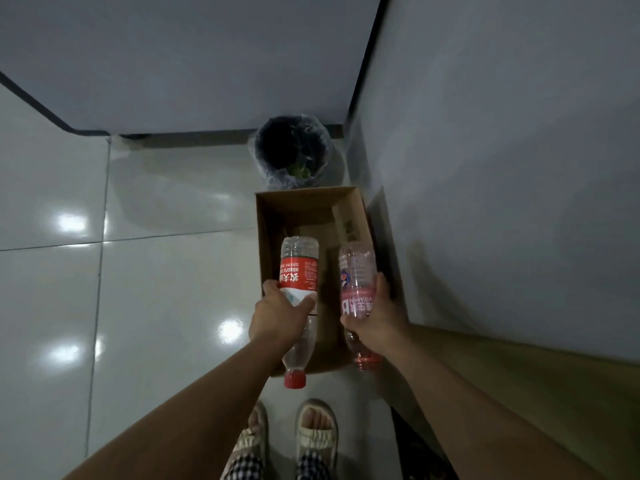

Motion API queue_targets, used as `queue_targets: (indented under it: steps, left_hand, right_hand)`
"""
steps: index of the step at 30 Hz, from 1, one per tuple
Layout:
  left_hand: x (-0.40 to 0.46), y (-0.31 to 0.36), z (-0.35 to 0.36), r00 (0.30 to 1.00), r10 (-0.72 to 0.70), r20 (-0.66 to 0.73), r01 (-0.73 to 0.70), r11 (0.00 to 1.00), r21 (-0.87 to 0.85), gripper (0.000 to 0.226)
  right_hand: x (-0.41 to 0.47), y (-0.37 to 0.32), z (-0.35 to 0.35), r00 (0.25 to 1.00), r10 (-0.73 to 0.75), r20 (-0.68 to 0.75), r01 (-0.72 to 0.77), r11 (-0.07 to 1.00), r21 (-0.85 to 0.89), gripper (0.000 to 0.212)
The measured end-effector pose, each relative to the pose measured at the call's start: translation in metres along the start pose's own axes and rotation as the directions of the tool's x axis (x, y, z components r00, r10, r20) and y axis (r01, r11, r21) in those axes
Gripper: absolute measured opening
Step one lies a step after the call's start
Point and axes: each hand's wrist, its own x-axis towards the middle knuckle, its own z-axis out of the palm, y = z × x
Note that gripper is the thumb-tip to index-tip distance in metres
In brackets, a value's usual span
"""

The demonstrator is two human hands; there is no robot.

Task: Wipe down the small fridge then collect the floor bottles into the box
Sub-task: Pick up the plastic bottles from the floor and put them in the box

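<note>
Glossy white tile floor [166, 289] runs along a grey wall. An open cardboard box [313, 202] sits on it, a lined bin [292, 150] just beyond. Over the box, the left hand [278, 318] grips a red-labelled bottle [298, 268], and the right hand [375, 315] grips a pink bottle [358, 268], caps toward the person.

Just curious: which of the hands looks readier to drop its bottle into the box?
Probably the left hand: its red-label bottle hangs over the open box, while the pink bottle hangs by the box's right wall.

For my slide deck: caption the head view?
Both hands hold bottles over the box.
</note>
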Motion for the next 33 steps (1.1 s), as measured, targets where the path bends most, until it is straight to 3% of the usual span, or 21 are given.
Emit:
queue_targets:
  steps: [8, 18, 25, 33]
  left_hand:
    - [0.114, -0.044, 0.078, 0.999, 0.002, -0.051, -0.001, 1.0, 0.026, 0.065]
    - [0.173, -0.07, 0.125, 0.998, -0.024, -0.064, 0.032, 0.992, 0.122, 0.069]
    - [0.146, -0.055, 0.106, 0.999, -0.02, -0.037, 0.027, 0.978, 0.207, 0.057]
    - [0.063, -0.008, 0.034, 0.99, 0.132, 0.056, -0.143, 0.919, 0.366, 0.053]
  right_hand:
    - [0.119, 0.046, 0.08, 1.0, 0.016, 0.027, -0.015, 0.999, -0.049, 0.105]
    - [0.174, 0.077, 0.128, 0.999, 0.051, 0.002, -0.051, 0.999, 0.008, 0.109]
    - [0.148, 0.073, 0.114, 1.0, -0.011, 0.017, 0.011, 1.0, -0.007, 0.103]
    - [0.056, 0.025, 0.048, 0.996, -0.06, 0.066, 0.069, 0.988, -0.137, 0.088]
